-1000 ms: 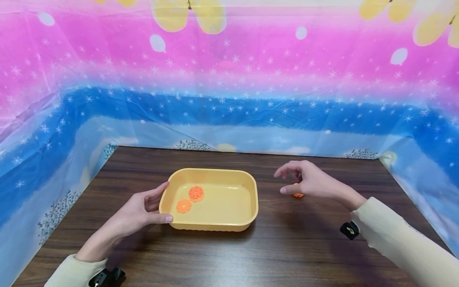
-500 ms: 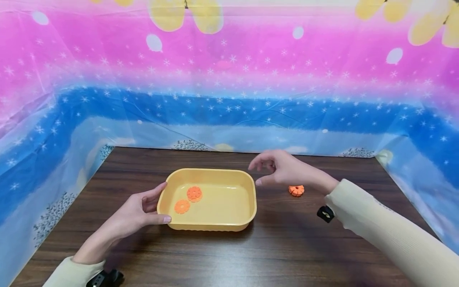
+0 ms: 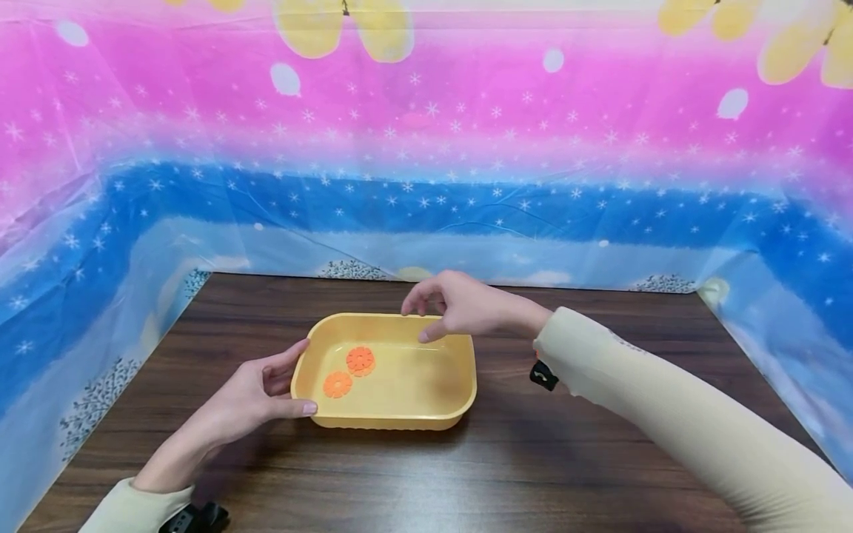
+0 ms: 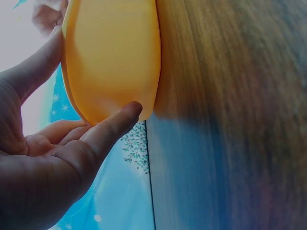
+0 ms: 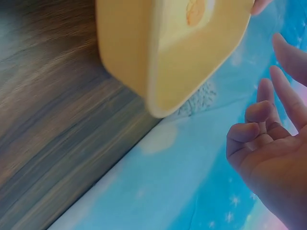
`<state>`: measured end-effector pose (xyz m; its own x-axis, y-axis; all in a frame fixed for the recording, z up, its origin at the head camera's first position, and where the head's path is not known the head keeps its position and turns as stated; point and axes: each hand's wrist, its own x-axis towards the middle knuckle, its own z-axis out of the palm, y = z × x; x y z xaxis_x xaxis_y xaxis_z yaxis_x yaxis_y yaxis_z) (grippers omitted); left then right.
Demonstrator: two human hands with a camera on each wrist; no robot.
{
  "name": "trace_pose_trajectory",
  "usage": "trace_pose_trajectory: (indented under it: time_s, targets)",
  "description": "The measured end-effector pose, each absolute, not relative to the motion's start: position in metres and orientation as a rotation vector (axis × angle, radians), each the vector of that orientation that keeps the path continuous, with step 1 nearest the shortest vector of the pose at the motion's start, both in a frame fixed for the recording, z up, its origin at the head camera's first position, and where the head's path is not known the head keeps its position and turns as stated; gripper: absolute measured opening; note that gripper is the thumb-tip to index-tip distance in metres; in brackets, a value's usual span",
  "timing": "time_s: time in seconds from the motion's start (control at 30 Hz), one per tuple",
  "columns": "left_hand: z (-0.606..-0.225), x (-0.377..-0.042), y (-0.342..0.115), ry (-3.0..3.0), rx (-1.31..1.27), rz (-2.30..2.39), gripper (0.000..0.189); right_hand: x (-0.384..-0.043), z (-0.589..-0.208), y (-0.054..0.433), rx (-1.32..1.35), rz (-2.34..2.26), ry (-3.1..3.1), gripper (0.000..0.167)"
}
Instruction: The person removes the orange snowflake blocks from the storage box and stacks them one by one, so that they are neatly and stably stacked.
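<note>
A yellow plastic basin [image 3: 400, 423] stands on the table, and my left hand [image 3: 256, 396] grips its left end. The thumb lies along the near corner and the fingers go round the left side; the left wrist view shows that thumb [image 4: 112, 129] against the outer wall. Inside lie notched orange discs: a single one [image 3: 338, 385] and, behind it, an overlapping pair [image 3: 360, 359]. My right hand [image 3: 469, 303] hovers over the basin's back right part, thumb and fingers apart. In the right wrist view that hand [image 5: 273, 139] has nothing between its fingers.
A dark wood table [image 3: 426, 474] carries the basin. Patterned pink and blue cloth [image 3: 426, 185] stands around its back and sides. The stack of orange discs right of the basin is almost wholly hidden behind the right cuff [image 3: 560, 340].
My right hand has moved left from beside the stack of orange discs to over the basin, its cuff now covering the stack. The left hand keeps its grip on the basin.
</note>
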<state>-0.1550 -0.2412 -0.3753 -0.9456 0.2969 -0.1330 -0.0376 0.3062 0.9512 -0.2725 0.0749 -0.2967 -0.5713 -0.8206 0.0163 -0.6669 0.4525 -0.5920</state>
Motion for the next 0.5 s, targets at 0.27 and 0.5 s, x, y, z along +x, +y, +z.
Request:
trace_pose_trajectory:
  time_s: [0.27, 0.5]
  targets:
    - [-0.376, -0.157, -0.242, 2.286, 0.213, 1.689, 0.096, -0.28, -0.298, 0.031, -1.354, -0.692, 2.383, 0.036]
    - [-0.375, -0.156, -0.243, 2.291, 0.237, 1.675, 0.095, -0.286, -0.309, 0.002, -1.347, -0.639, 2.288, 0.036]
